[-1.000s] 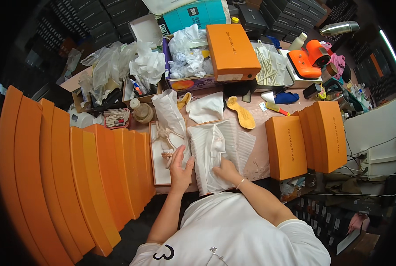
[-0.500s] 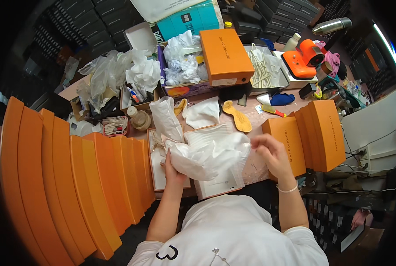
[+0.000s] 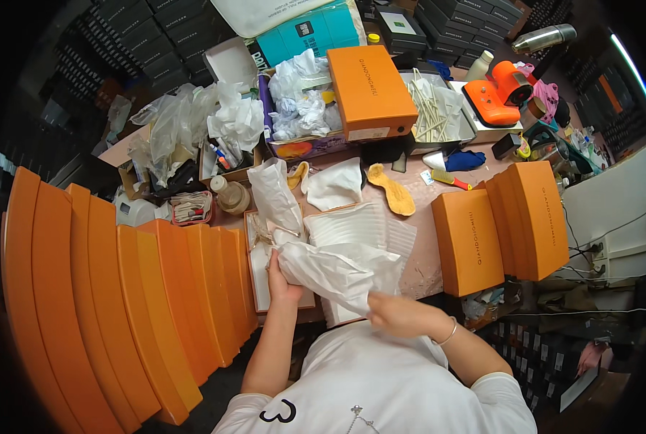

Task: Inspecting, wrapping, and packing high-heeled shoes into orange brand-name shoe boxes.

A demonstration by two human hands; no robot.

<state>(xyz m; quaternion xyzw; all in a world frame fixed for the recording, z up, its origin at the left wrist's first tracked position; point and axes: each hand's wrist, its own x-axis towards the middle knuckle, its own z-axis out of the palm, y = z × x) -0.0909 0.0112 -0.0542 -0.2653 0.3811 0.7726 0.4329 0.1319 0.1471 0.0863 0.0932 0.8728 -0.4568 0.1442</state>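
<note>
My left hand (image 3: pixel 279 278) and my right hand (image 3: pixel 395 315) both grip a bundle of white tissue paper (image 3: pixel 337 267) held just above the table's near edge. The left hand holds its left end, the right hand its lower right corner. Under the bundle lies a stack of white tissue sheets (image 3: pixel 359 224). An open shoe box (image 3: pixel 254 239) with white paper in it sits by my left hand. Whatever the tissue wraps is hidden.
A row of orange shoe boxes (image 3: pixel 142 304) stands on edge at my left. More orange boxes (image 3: pixel 504 224) sit at the right, another (image 3: pixel 370 90) at the back. A tan insole (image 3: pixel 394 189), crumpled white paper (image 3: pixel 301 98) and an orange device (image 3: pixel 498 92) crowd the table.
The tissue was flat under both hands, then lifted and spread wide. Now my right hand has come back toward my body, drawing the tissue into a tighter bundle.
</note>
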